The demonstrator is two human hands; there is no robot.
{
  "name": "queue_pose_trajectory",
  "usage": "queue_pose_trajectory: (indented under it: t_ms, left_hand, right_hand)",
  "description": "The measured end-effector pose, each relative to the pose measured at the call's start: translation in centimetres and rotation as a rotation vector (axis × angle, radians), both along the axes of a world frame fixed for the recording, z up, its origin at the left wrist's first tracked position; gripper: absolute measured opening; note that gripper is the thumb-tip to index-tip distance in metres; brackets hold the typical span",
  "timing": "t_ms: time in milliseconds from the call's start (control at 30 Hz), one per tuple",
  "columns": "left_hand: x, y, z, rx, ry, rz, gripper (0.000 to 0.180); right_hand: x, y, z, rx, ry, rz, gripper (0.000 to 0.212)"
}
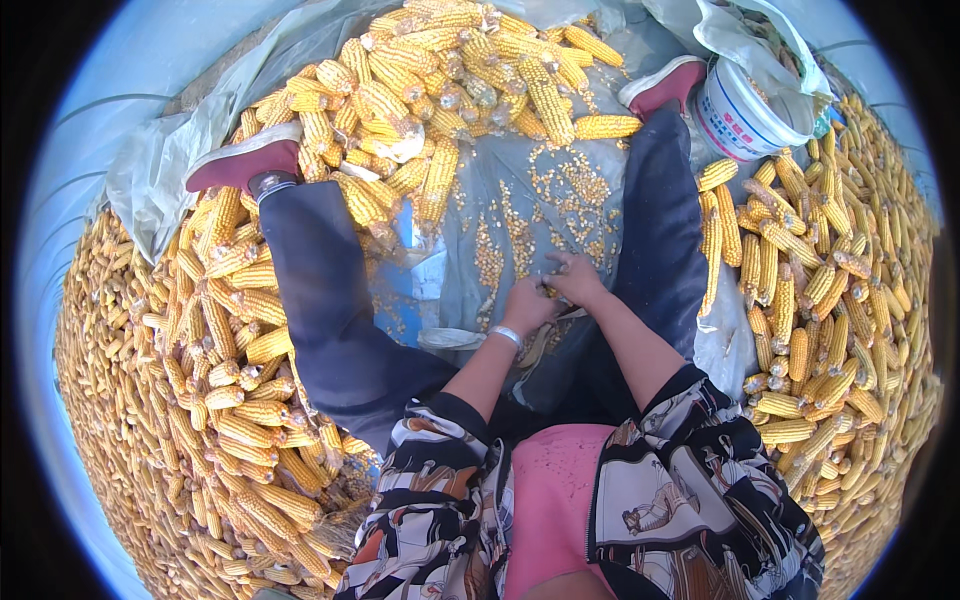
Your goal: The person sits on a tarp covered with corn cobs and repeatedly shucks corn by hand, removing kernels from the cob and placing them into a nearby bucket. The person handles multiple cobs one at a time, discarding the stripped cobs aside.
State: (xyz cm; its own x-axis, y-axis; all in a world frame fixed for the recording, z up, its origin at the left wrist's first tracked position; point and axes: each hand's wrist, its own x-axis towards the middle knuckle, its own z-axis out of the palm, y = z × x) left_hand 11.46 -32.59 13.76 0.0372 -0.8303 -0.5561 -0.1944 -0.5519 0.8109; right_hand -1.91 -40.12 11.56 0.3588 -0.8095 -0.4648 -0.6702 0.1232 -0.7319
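My left hand (527,306), with a pale bracelet at the wrist, is closed in front of my lap. Against it rests my right hand (578,279), its fingers bent inward. Something small and dark sits where the fingers of both hands meet, too hidden to name. Below and beyond them spreads a grey-green plastic sheet (470,180), with loose corn kernels (570,190) scattered on it. A heap of yellow corn cobs (400,95) lies at the sheet's far side, between my feet.
My legs stretch out on both sides of the sheet. Large piles of corn cobs lie at the left (230,400) and right (820,300). A white bucket (745,115) stands tilted beyond my right leg, with clear plastic film (765,25) by it. Blue sheeting (130,90) borders the piles.
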Motion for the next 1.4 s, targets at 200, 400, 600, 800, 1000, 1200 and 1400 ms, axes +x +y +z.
queue_pose_trajectory:
  t_ms: [200, 400, 600, 800, 1000, 1200, 1400]
  left_hand:
    - [-0.9, -0.5, 4.4, -0.387, -0.214, 0.045, 0.057]
    - [-5.5, -1.0, 10.4, -0.536, -0.675, -0.127, 0.088]
    - [-10.1, -1.8, 15.2, -0.739, -0.552, -0.309, 0.096]
    - [-11.2, -3.5, 18.2, -0.958, -0.299, -0.346, 0.092]
    - [-0.2, -4.6, 12.5, -0.631, -0.545, -0.412, 0.073]
    - [14.0, -8.0, 9.6, -0.379, -0.699, -0.142, 0.057]
    - [21.4, -15.6, 11.4, -0.563, -0.986, 0.090, 0.061]
  right_hand:
    - [-1.0, 1.0, 2.5, 0.650, -0.814, -0.396, 0.051]
    - [-3.3, 4.3, 6.4, 0.916, -1.340, -0.711, 0.064]
    - [-8.7, 4.3, 7.9, 0.571, -1.614, -0.767, 0.078]
    - [-22.6, -0.7, 13.0, 0.605, -2.215, -0.518, 0.095]
    - [-32.0, -4.3, 21.1, -0.126, -2.400, -0.983, 0.114]
    - [-18.9, -10.0, 15.0, 0.253, -1.002, -0.734, 0.060]
    - [1.1, -19.6, 14.5, -0.058, -0.402, -0.095, 0.055]
